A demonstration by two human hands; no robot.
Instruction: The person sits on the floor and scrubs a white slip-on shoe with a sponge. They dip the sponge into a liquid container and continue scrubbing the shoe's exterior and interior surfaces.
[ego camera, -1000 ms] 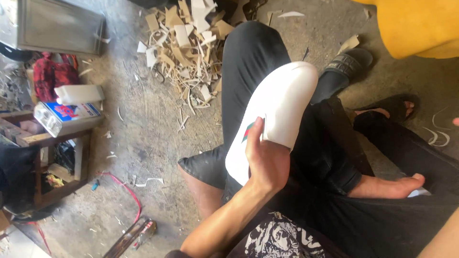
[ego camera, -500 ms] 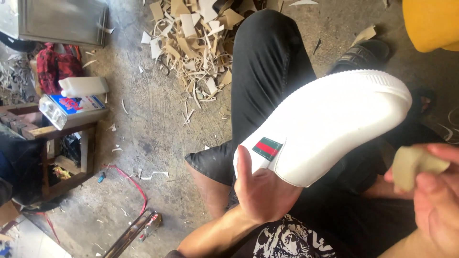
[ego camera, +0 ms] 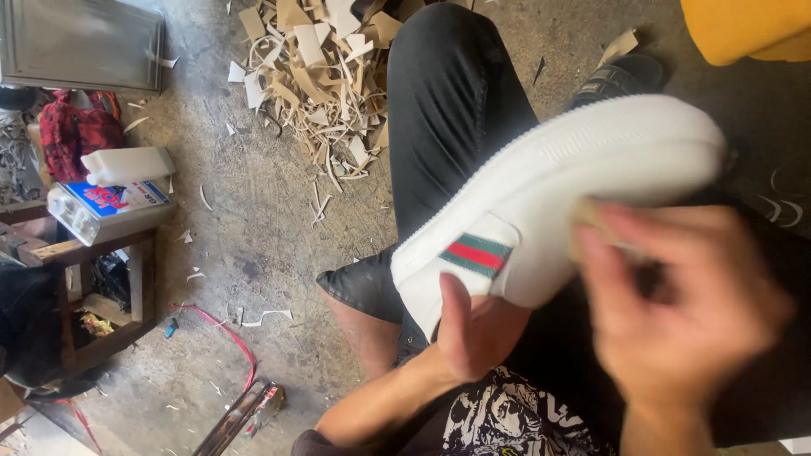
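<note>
White shoe (ego camera: 574, 181) stays gripped by left hand (ego camera: 473, 329); right hand (ego camera: 676, 312) now presses its beige block against it

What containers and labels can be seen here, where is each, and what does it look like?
Metal can: lying on the wooden stand at left, rectangular, silver with a blue, white and red label.
White plastic jug: lying on top of that can, plain.
Striped tab: on the white shoe's heel, green and red.
</note>
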